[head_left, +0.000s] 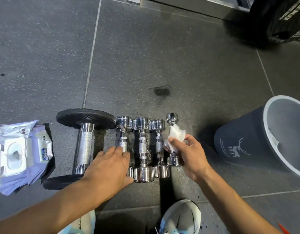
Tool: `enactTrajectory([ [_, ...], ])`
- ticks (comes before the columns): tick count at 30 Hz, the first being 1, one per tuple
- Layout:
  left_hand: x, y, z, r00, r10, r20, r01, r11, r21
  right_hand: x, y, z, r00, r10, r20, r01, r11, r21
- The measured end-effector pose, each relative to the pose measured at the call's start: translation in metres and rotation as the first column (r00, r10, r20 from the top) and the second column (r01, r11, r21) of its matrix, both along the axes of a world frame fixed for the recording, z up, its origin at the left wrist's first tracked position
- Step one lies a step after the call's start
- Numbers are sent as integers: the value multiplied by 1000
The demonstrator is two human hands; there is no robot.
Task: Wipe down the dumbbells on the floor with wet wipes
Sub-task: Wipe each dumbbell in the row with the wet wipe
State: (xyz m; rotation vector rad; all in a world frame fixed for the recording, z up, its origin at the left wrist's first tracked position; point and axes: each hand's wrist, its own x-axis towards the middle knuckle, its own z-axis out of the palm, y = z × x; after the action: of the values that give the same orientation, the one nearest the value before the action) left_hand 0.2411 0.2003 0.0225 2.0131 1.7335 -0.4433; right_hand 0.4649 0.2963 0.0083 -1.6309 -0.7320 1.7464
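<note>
Several dumbbells lie side by side on the dark floor. A big one with black plates (86, 146) lies at the left, then three chrome ones (142, 149), then the smallest chrome dumbbell (172, 120) at the right. My right hand (189, 154) holds a crumpled white wet wipe (177, 135) around the handle of that smallest dumbbell. My left hand (110, 166) lies flat with straight fingers on the near end of the second dumbbell (123, 125), covering its handle and near head.
An open purple pack of wet wipes (22, 154) lies on the floor at the left. A dark bin with a grey rim (247, 144) stands tilted at the right. A black bag (280, 19) is far right. My two shoes (181, 217) are below.
</note>
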Motion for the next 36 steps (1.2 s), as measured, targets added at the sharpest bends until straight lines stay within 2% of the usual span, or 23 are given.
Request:
enactTrajectory([
  [2,-1,1,3,966,114,234,-124,992,31,-9,-4,9,982,-42,-184,41,999,-10],
  [3,0,2,6,906,203,372,-211,977,-20,-15,-7,15,966,-39,-256,36,999,-15],
  [4,4,2,9,805,316,502,-300,947,-116,-20,-9,20,950,-25,-312,18,1000,-25],
  [6,15,1,17,495,569,656,-422,818,-391,-31,-15,30,911,5,-413,-25,999,-42],
  [7,22,-2,21,341,663,666,-422,741,-522,-35,-18,34,887,24,-461,-51,998,-46],
  [8,28,-4,24,230,708,667,-399,694,-599,-41,-21,38,863,49,-502,-82,996,-44],
  [9,33,-8,26,171,719,674,-384,678,-626,-45,-25,40,844,71,-532,-111,993,-43],
  [14,40,-19,34,135,723,677,-456,652,-606,-62,-35,37,784,145,-604,-198,980,-21],
  [18,38,-27,33,97,769,632,-530,578,-621,-68,-36,38,669,105,-736,-227,972,-67],
  [21,31,-30,28,4,794,608,-420,553,-719,-71,-33,38,638,83,-765,-229,970,-86],
  [22,28,-31,27,-58,818,573,-339,523,-782,-71,-31,39,628,89,-773,-240,967,-84],
  [24,24,-33,25,-241,889,391,-12,400,-917,-72,-26,41,605,91,-791,-252,964,-82],
  [26,19,-34,25,-332,922,197,340,312,-887,-73,-20,43,564,74,-823,-253,964,-86],
  [27,18,-34,26,-339,926,163,418,304,-856,-73,-17,45,545,67,-836,-253,963,-88],
  [29,17,-32,30,-324,924,204,392,328,-860,-75,-13,49,546,67,-835,-243,967,-81],
  [30,18,-30,30,-300,911,284,277,368,-887,-76,-12,50,571,71,-818,-223,972,-71],
  [31,19,-27,31,-235,887,398,105,430,-897,-77,-10,50,610,68,-789,-193,979,-65],
  [32,20,-24,31,-119,848,517,-85,510,-856,-77,-8,49,656,56,-752,-155,986,-62],
  [33,21,-23,31,49,787,615,-254,605,-755,-78,-6,48,701,39,-712,-113,992,-57],
  [34,21,-22,30,257,714,651,-382,694,-610,-78,-4,46,738,18,-675,-70,996,-50],
  [35,22,-21,29,488,625,609,-454,778,-435,-78,-3,44,766,-5,-643,-31,999,-45],
  [36,22,-21,30,672,533,513,-469,843,-263,-78,-2,41,787,-24,-616,-5,999,-46],
])
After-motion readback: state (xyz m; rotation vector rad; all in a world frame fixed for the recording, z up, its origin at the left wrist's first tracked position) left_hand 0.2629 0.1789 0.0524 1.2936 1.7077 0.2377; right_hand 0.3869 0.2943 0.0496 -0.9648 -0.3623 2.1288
